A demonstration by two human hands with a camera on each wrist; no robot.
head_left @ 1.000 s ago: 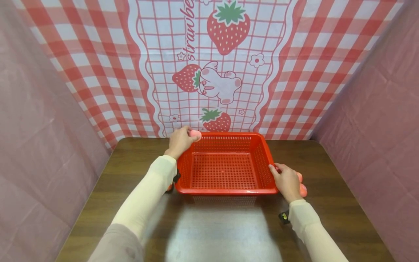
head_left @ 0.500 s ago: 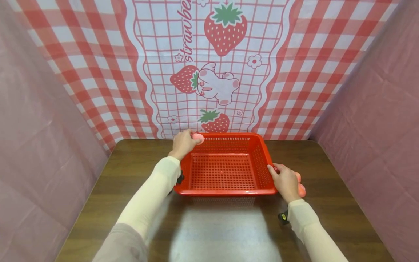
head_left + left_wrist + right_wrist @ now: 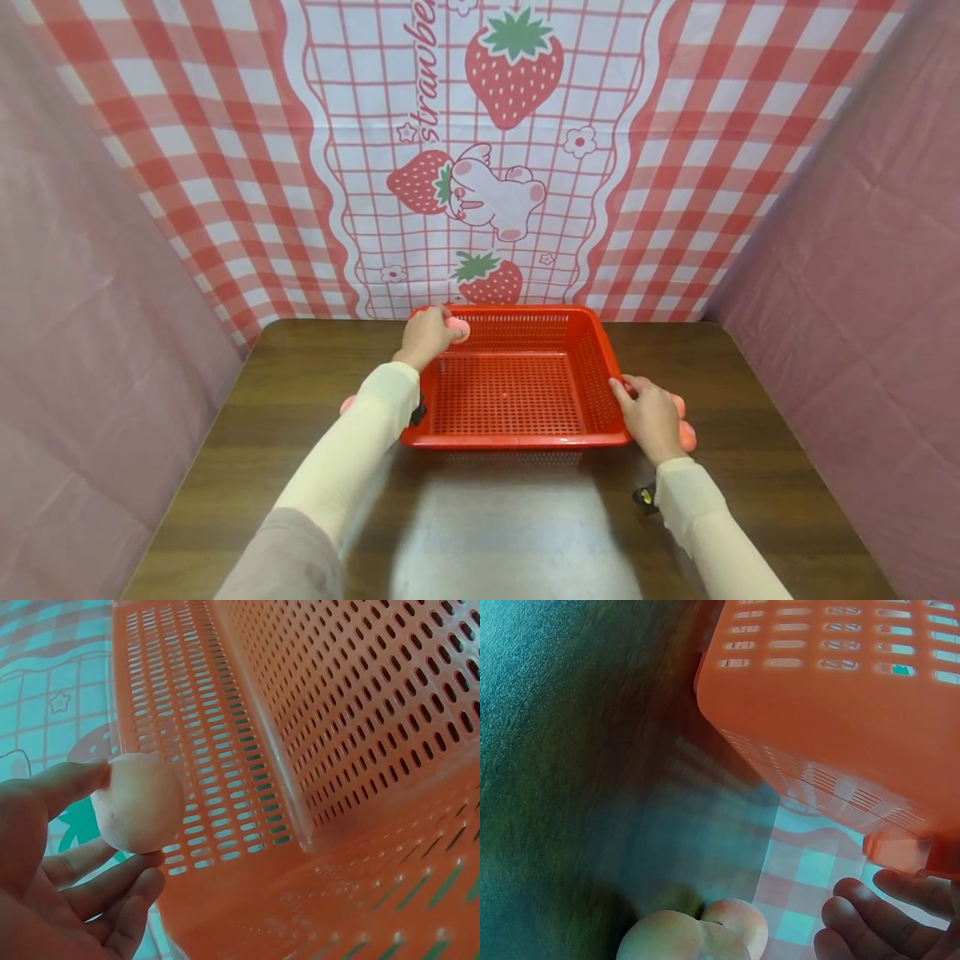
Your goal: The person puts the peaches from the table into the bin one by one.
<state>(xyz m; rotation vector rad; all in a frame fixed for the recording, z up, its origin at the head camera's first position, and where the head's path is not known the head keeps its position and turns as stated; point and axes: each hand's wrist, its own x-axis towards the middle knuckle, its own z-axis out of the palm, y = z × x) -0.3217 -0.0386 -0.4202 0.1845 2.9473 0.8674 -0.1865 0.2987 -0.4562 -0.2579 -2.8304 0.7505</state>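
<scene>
My left hand (image 3: 427,335) pinches a pink peach (image 3: 458,330) between thumb and fingers, over the back left corner of a red plastic basket (image 3: 517,440). In the left wrist view the held peach (image 3: 139,802) shows pale and round, in front of the slotted basket wall (image 3: 199,735). My right hand (image 3: 652,419) grips the basket's right rim, thumb on top and fingers under the outer edge. In the right wrist view those fingers (image 3: 885,915) curl below the rim, and the basket's slotted outer side (image 3: 817,712) fills the upper right.
Just right of my right hand lie peaches (image 3: 686,435) on the brown wooden table (image 3: 757,467); peaches (image 3: 664,937) also show low in the right wrist view. Another pink round thing (image 3: 347,404) is partly hidden by my left forearm. A strawberry-print cloth (image 3: 675,167) hangs behind.
My left hand has moved right and slightly down with the peach, further over the basket. A pink round thing has appeared beside the left sleeve. The right hand keeps its hold on the rim.
</scene>
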